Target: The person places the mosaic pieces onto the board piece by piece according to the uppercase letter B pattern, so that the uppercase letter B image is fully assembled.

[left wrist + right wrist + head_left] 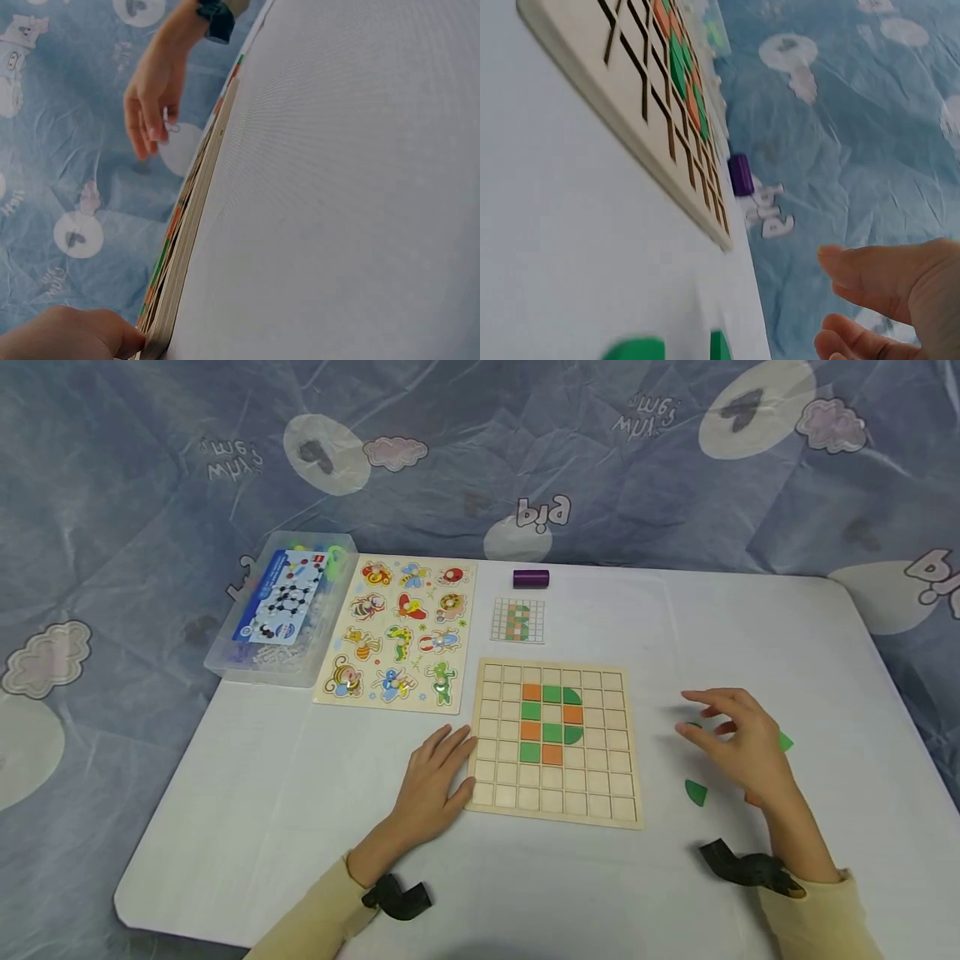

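My left hand (431, 785) rests flat at the left edge of a wooden grid board (555, 817), fingers stretched onto its rim; the left wrist view shows the thumb (112, 334) against that edge. Several orange and green squares and green rounded pieces fill cells in the board's upper middle. Right of the board, my right hand (738, 739) hovers with thumb and index finger apart, nothing between them. Below its fingers lies a green quarter-round piece (696, 792). A second green piece (694, 724) shows behind the thumb. A light green piece (785, 741) and an orange piece (752, 798) are partly hidden by the hand.
Behind the grid board lie a small pattern card (517, 620) and a purple cylinder (531, 579). An insect picture puzzle (382, 625) is at the back left, beside a clear plastic box (247, 672) with a blue label. Patterned cloth hangs beyond the table's far edge.
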Motion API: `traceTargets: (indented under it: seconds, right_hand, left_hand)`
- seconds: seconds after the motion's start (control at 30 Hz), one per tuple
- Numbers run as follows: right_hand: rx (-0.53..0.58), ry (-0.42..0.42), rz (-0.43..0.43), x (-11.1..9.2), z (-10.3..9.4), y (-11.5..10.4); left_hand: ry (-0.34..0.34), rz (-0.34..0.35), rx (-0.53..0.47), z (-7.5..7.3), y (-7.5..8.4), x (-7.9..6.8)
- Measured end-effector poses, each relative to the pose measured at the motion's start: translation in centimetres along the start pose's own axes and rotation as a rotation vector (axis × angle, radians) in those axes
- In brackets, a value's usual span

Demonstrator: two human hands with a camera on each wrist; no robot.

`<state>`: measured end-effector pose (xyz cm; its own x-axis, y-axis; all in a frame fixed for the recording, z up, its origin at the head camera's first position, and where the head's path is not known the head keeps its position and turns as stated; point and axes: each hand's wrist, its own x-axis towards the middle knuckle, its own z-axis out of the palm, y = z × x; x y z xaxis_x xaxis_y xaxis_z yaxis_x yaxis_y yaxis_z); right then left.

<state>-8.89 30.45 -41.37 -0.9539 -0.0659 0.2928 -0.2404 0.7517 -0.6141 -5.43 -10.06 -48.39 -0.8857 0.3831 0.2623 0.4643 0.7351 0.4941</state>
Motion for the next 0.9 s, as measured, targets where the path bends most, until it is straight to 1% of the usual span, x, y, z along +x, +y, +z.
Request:
traceTargets:
  seconds: [0.17,0.23,0.3,0.4,0.53,0.77,0.9]
  right_hand:
    - [-0.008,0.011,0.125,-0.2,-1.3,2.0]
    - [-0.012,-0.003,0.168,-0.4,-1.6,2.5]
    - [-0.011,-0.021,0.193,-0.5,-1.8,3.0]
    - [-0.004,-0.045,0.204,-0.7,-1.8,3.5]
    - [-0.01,-0.084,0.195,-0.8,-1.3,4.1]
    - [-0.033,-0.181,0.223,-0.7,-0.3,4.4]
    - [-0.062,-0.186,0.217,-0.6,0.2,4.5]
  left_hand:
    - [-0.002,0.002,0.003,0.1,0.0,0.0]
    - [-0.001,0.001,0.004,0.1,0.0,0.0]
    - [-0.001,0.0,0.003,0.1,0.0,0.0]
    - [0.0,0.001,0.002,0.1,0.0,0.0]
    - [-0.002,0.0,0.001,0.0,0.0,0.0]
    - [-0.003,0.001,0.003,0.0,0.0,0.0]
    - [-0.001,0.002,0.0,0.0,0.0,0.0]
